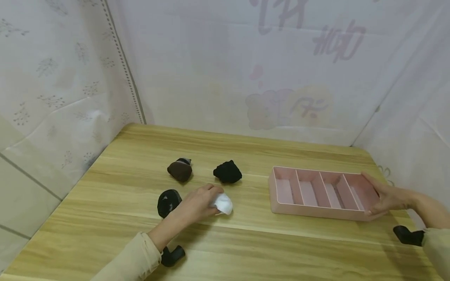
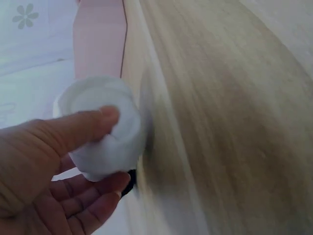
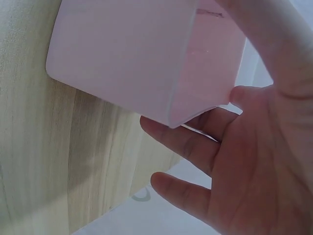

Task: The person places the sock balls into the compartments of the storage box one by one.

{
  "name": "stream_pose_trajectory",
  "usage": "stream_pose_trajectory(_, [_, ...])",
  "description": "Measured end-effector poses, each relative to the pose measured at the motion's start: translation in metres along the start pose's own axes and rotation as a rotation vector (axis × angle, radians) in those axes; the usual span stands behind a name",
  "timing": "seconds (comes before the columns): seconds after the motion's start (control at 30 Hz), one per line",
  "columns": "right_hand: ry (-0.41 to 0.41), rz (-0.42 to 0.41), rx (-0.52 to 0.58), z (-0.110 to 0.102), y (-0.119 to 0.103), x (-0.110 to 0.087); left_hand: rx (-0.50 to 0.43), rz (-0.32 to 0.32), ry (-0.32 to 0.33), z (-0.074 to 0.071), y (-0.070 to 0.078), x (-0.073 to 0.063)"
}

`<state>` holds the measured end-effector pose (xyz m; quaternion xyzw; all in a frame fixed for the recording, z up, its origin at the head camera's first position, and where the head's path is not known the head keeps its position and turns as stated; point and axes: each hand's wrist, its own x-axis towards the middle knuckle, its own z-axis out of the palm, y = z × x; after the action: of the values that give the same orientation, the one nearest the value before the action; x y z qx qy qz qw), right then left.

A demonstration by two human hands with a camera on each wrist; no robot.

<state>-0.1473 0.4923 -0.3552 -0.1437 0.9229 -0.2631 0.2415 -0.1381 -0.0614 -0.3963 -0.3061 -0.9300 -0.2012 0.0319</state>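
Observation:
A rolled white sock (image 1: 224, 204) is pinched between the thumb and fingers of my left hand (image 1: 200, 201), close over the wooden table. The left wrist view shows the thumb pressed on the sock's round face (image 2: 100, 127), with the fingers curled beneath it. At the right end of a pink divided box (image 1: 316, 210), my right hand (image 1: 388, 199) spans the end and holds it at the rim. Its fingers (image 3: 181, 139) reach around the corner of the box wall (image 3: 117, 54) in the right wrist view.
Beyond the left hand lie a brown rolled sock (image 1: 180, 171) and a black one (image 1: 227, 172). Another dark rolled sock (image 1: 168, 201) sits beside the left wrist. The wooden table (image 1: 246, 249) meets pale patterned cloth (image 1: 197, 78) behind and at both sides.

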Motion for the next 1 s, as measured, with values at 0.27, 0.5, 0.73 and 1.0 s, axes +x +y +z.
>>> stream_pose_trajectory(0.27, [0.03, 0.013, -0.011, -0.003, -0.001, -0.003, -0.158, 0.024, 0.128, -0.007, 0.024, 0.035])
stream_pose_trajectory(0.5, [0.002, 0.03, 0.037, 0.0, -0.002, -0.003, -0.252, 0.143, 0.182, 0.002, 0.056, 0.081])
stream_pose_trajectory(0.73, [-0.018, 0.058, 0.029, 0.005, -0.005, -0.002, -0.232, 0.201, 0.161, 0.019, 0.083, 0.117])
stream_pose_trajectory(1.0, [0.009, 0.047, 0.003, 0.005, -0.011, -0.003, -0.13, 0.233, 0.08, 0.031, 0.103, 0.134])
